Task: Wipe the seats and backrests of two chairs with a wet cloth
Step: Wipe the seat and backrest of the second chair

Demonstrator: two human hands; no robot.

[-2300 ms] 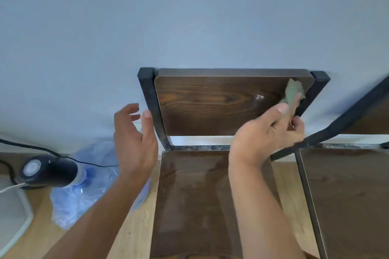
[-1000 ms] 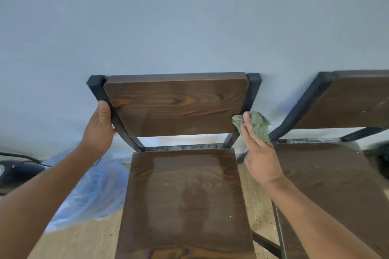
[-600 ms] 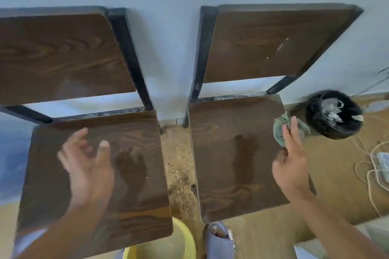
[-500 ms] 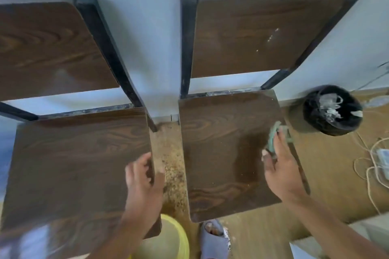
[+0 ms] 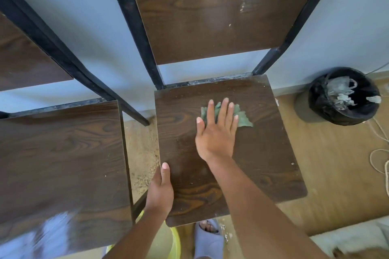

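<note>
Pressing flat with fingers spread, the right hand [image 5: 215, 132] held the cloth [image 5: 242, 116] on the far part of the right seat [image 5: 263, 153]. The left hand [image 5: 161, 191] clasped the seat's near left edge, thumb on top. The cloth looked soft and limp, best driven under the palm; crumpled, it trailed rightward across the seat.

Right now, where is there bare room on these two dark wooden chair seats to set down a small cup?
The left chair's dark wooden seat is entirely bare. On the right chair's seat, the right hand presses the green cloth at the back, and the left hand grips the left edge; free room lies along its right side and front right corner.
</note>
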